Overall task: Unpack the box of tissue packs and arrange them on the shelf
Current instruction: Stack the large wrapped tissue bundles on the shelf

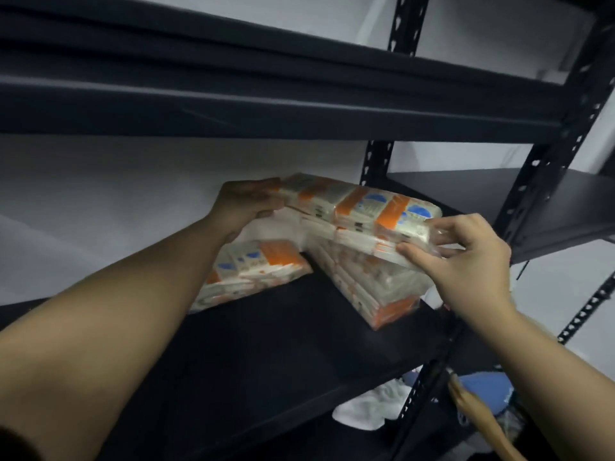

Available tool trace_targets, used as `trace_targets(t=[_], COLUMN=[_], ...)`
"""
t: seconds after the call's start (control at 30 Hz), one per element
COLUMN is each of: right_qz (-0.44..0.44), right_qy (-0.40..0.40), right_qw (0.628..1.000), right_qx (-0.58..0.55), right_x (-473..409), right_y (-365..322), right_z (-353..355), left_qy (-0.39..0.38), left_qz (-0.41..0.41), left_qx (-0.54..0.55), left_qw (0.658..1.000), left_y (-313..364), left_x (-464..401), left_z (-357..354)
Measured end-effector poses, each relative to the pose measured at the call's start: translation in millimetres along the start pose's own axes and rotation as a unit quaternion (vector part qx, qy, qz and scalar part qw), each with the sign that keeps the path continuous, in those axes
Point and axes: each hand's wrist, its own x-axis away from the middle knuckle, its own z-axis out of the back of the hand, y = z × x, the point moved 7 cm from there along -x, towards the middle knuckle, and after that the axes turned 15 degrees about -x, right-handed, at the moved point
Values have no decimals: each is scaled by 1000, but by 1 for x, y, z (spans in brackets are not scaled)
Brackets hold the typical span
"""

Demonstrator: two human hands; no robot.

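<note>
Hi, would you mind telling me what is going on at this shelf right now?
A person is stocking tissue packs on a dark metal shelf. Both hands hold one wrapped bundle of packs: the left hand grips its far end, the right hand pinches its near corner. The bundle sits over a stack of packs already on the shelf. Another bundle lies to the left, beside the stack.

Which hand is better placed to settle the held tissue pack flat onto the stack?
Probably the right hand: it pinches the tissue pack at its near end, directly above the stack; the left hand only steadies the far end.
</note>
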Motion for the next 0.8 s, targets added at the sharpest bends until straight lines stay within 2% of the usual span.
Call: trace_targets(t=[0.17, 0.37, 0.57, 0.8], right_qz=[-16, -12, -45, -42], right_qy=[55, 56, 52, 45], right_qw=[998, 996, 994, 994], right_qx=[27, 71, 88, 88], right_x=[-5, -2, 2, 13], right_y=[20, 29, 41, 47], right_z=[0, -13, -26, -35], left_qy=[14, 27, 46, 86], left_qz=[5, 9, -13, 7], left_qx=[37, 58, 20, -16], left_qw=[999, 998, 999, 996], left_y=[-16, -43, -56, -65], left_x=[-58, -88, -106, -112], left_z=[-46, -86, -101, -108])
